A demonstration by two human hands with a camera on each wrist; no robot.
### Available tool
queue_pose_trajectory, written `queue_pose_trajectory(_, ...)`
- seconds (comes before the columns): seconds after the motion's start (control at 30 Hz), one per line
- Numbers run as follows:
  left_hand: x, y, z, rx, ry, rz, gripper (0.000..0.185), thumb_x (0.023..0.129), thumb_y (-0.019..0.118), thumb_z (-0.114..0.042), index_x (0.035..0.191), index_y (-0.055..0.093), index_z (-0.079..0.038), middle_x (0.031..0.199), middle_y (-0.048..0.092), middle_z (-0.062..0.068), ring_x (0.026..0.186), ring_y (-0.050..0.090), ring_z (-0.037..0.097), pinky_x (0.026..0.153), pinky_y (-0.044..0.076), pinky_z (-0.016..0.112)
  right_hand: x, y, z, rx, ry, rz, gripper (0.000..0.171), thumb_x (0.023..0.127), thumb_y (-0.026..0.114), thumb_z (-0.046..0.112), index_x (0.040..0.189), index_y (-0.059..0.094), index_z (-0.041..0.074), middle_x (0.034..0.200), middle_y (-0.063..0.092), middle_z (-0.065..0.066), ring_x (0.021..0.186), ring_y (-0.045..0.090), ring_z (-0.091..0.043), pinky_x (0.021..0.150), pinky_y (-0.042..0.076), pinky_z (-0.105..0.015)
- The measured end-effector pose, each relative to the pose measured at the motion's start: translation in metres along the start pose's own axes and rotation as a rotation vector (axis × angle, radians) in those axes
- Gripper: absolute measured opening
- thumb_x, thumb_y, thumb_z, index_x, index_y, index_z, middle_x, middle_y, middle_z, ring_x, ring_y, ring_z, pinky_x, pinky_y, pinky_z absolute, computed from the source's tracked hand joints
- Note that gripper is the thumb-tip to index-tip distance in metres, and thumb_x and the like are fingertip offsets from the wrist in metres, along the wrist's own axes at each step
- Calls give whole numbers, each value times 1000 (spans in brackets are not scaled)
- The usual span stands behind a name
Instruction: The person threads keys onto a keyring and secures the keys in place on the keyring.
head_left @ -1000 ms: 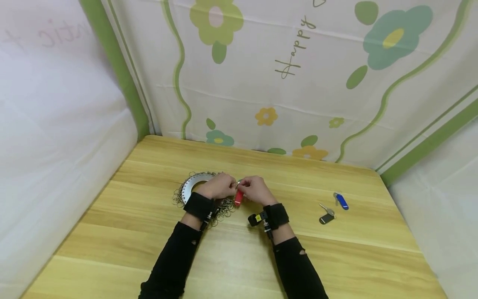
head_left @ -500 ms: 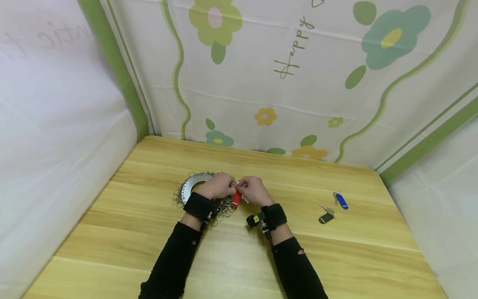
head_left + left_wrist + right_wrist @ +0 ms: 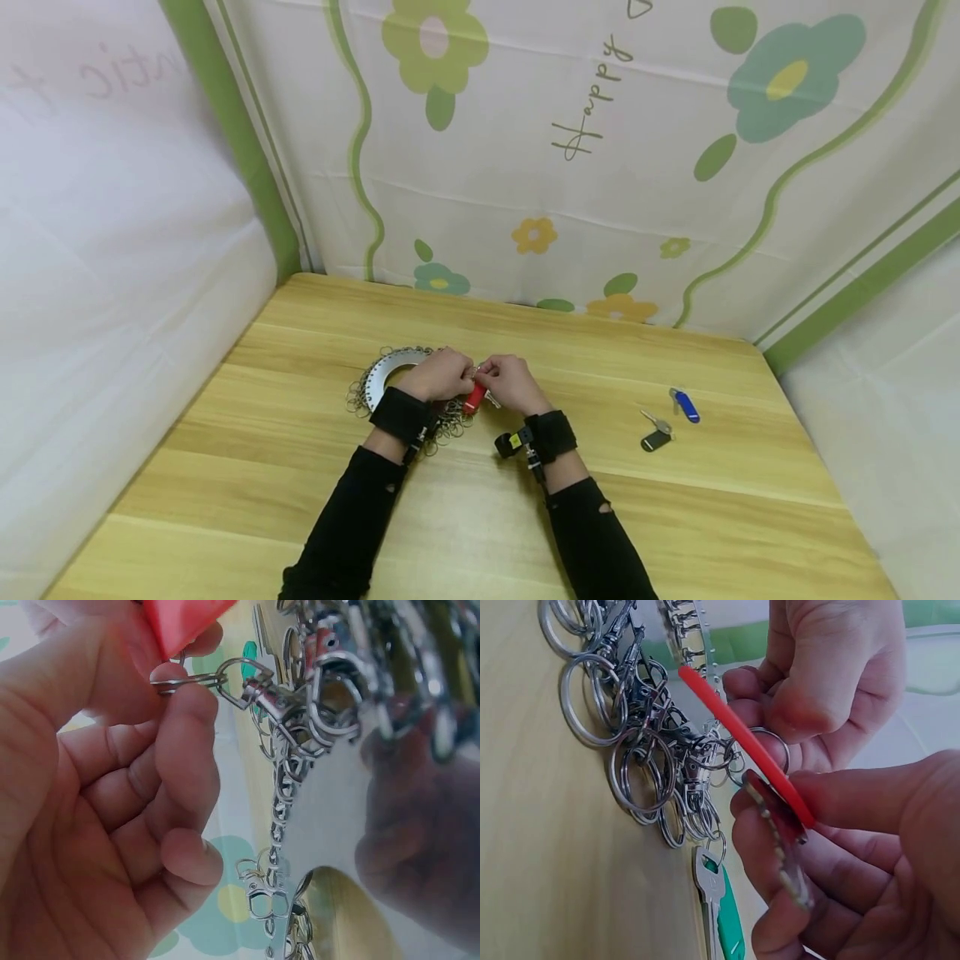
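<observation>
You are working with two hands at the middle of the tabletop [image 3: 675,517]. Count of items in view: one metal disc [image 3: 390,367] hung round its rim with many key rings and clasps [image 3: 641,772], too many to count; one red key tag [image 3: 473,397]; one green-headed key [image 3: 721,915] lying beside the ring cluster; and two loose keys well apart to your right, one with a blue tag [image 3: 686,405] and one with a black tag [image 3: 656,438].

Your left hand [image 3: 441,373] is pinching a small split ring [image 3: 178,677] between thumb and curled forefinger; a swivel clasp [image 3: 255,686] is hooked onto that ring and is leading back to the clasp cluster. The red key tag is sitting directly above this pinch in the left wrist view, touching the fingers.

Your right hand [image 3: 508,382] is clamping the red key tag between thumb and fingertips, with the tag edge-on in the right wrist view [image 3: 742,742]. The tag is lying between both hands, just beside the disc, raised off the tabletop. Both hands are touching or nearly touching each other at the tag.

The disc is resting flat on the tabletop under your left hand, partly hidden by it.
</observation>
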State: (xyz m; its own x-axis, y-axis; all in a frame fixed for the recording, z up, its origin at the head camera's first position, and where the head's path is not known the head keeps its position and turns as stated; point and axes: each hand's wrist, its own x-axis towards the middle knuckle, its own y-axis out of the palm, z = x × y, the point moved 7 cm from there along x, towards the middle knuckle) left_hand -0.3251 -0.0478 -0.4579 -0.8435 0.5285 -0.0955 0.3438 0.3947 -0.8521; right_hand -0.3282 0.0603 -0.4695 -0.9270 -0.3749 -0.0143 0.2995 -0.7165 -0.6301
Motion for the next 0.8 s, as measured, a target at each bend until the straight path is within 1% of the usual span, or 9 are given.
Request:
queue_pose_trajectory(0.2,-1,0,-2,5,-11,-3,24,86,56,-8,65,46,-13,55,38,-3,44,39,11,51,33,24,-1,0,1,13,-5,-7,11,93,61,13,87,67,5,76,64,-2,58,57,-14,52,46,-27)
queue_pose_trajectory(0.4,-2,-2,-2,-2,-17,-15,25,82,57,-6,62,43,-13,54,35,-3,44,37,11,51,31,24,-4,2,6,24,-40,27,11,94,59,12,88,67,6,75,64,-2,55,55,-15,51,45,-28)
queue_pose_trajectory(0.53,-1,0,-1,8,-17,-11,25,81,57,-6,61,44,-13,54,36,-3,44,39,12,51,32,24,-5,5,9,-2,-62,44,11,94,58,11,89,67,6,75,64,-2,53,54,-14,50,45,-27)
queue_pose_trajectory(0.67,0,0,0,14,-23,-14,24,80,58,-5,62,44,-14,55,37,-3,45,40,12,52,32,24,-6,5,13,-25,-65,51,11,95,58,12,92,67,6,77,64,-2,55,55,-14,52,45,-26)
queue_pose_trajectory(0.8,0,-1,-1,18,-33,-23,21,82,56,-8,64,46,-13,56,39,-2,46,40,13,53,32,25,-5,5,12,-12,-44,54,10,95,57,11,93,66,6,76,63,-2,54,55,-15,51,44,-25)
